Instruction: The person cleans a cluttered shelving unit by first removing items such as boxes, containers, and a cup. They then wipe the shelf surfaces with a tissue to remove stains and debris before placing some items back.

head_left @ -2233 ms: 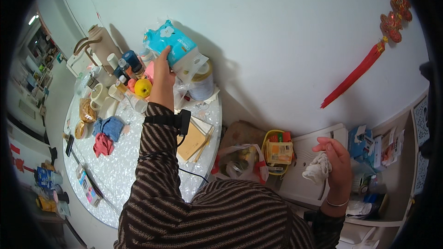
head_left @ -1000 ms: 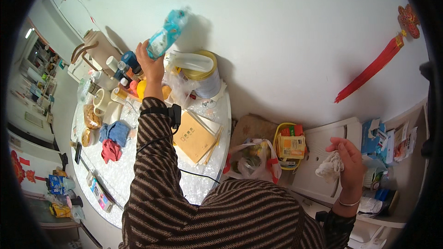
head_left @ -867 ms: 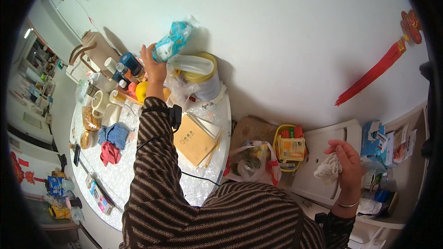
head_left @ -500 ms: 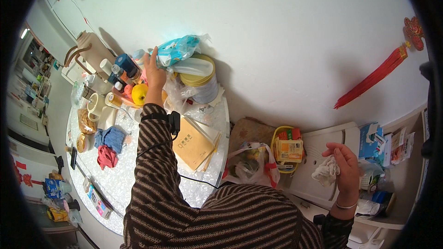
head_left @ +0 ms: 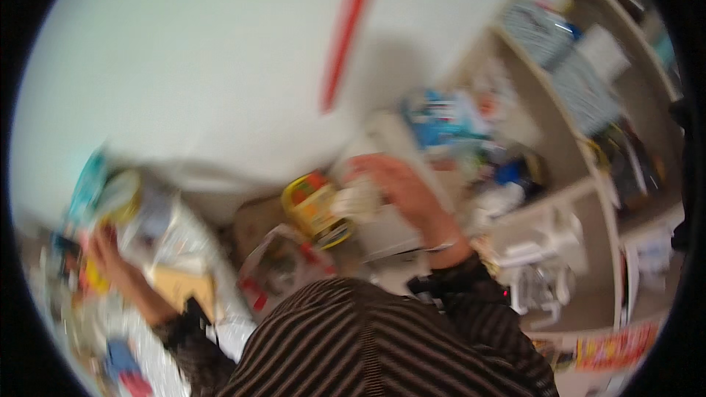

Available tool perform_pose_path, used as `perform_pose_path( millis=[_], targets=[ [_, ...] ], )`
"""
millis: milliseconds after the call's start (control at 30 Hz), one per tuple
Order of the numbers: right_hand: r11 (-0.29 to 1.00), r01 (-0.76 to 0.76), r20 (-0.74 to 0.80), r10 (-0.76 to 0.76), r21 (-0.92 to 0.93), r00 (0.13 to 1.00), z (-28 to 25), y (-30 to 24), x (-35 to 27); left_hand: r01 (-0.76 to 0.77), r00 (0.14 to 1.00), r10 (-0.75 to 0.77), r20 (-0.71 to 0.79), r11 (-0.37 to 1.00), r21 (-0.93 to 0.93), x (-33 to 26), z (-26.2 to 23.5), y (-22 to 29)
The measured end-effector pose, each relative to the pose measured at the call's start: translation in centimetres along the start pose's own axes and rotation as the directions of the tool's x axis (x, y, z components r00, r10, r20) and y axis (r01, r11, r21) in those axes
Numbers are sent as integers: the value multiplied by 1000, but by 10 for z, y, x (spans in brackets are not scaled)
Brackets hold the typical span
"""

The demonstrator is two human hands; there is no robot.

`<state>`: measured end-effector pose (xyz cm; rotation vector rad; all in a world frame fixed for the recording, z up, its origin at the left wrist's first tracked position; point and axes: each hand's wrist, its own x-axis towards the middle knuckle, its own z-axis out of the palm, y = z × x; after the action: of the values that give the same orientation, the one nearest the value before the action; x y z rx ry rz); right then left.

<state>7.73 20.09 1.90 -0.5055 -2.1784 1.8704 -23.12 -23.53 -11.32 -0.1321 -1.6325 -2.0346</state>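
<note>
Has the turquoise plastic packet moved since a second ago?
Yes, downward: then raised above the round yellow-rimmed can, the turquoise packet now appears beside it, on its left.

Whole view smeared. My left hand [head_left: 109,251]: fingers run together; can't tell whether they touch the blue packet [head_left: 88,182], itself a streak near the dark left rim. Table [head_left: 197,244]: part hidden under my left sleeve [head_left: 193,344], small things at far left too blurred to name. White cloth [head_left: 356,203] in my right hand [head_left: 398,187]: folds lost, part covered by my fingers. Red tassel [head_left: 347,37]: top cut off by the upper edge. Plastic bag [head_left: 276,272]: contents unclear, lower end behind my striped top [head_left: 331,342]. Yellow basket [head_left: 318,212]: items inside indistinct. Shelf [head_left: 610,250]: right side lost in black rim.
</note>
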Motion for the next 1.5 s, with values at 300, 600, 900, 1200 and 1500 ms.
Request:
perform_pose_path(
  millis=[300,600,900,1200,1500],
  targets=[
    [902,50,-197,39,429,980,-60,22,-48,186,621,-90,779,982,-35,-144,180,100],
    [915,388,-706,-199,115,680,-125,-9,-144,261,311,66,948,953,-152,-227,282,169],
    [919,349,-790,-74,183,609,-144,25,-207,243,-91,234,968,948,-206,-355,337,203],
    [969,-124,-497,216,212,840,-132,112,-211,71,-473,102,875,994,-77,-428,347,156],
    [957,-271,-398,290,104,871,-147,130,-221,-202,-191,292,937,923,-329,-413,384,90]
  ],
)
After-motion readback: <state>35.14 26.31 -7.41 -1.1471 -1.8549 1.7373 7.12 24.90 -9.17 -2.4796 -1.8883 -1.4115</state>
